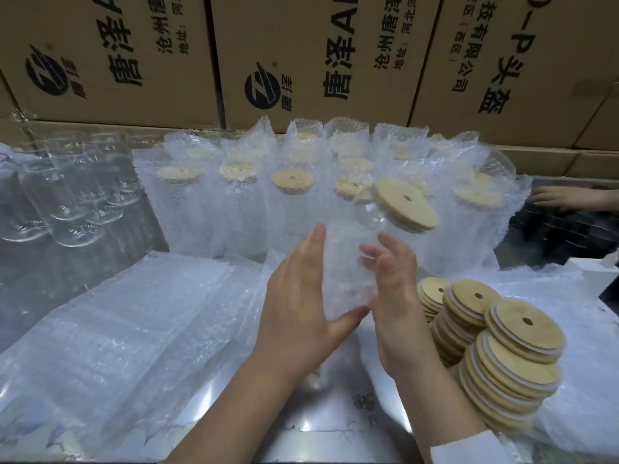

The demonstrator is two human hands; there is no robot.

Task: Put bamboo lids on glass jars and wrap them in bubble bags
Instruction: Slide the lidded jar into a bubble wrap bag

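1. A glass jar (374, 214) is up in the air, in the middle, between two hands.
2. The jar is tipped. Its long side runs from low and near the person to high and far on the right.
3. A round bamboo lid (407, 204) sits on the top end of the jar. That end points up and to the right. The lid's flat face has a small hole in the middle.
4. The bottom part of the jar is inside a bubble bag (345, 272). The lid end sticks out of the bag.
5. The left hand (301, 296) lies flat on the left side of the bag. Its fingers are straight and its thumb reaches under the bottom end.
6. The right hand (392, 286) holds the right side of the bag, with its fingers bent round it.
7. A pile of loose lids (495, 356) is stacked just right of the right hand.
8. A pile of flat bags (117, 329) lies on the left of the shiny metal table (335, 426).
9. Bare jars (67, 202) stand close together far on the left.
10. Wrapped jars (291, 182) with lids stand in rows behind the hands.
11. Brown boxes (134, 55) with black writing are stacked at the back.
12. Another person's hand (562, 197) is at the right edge.
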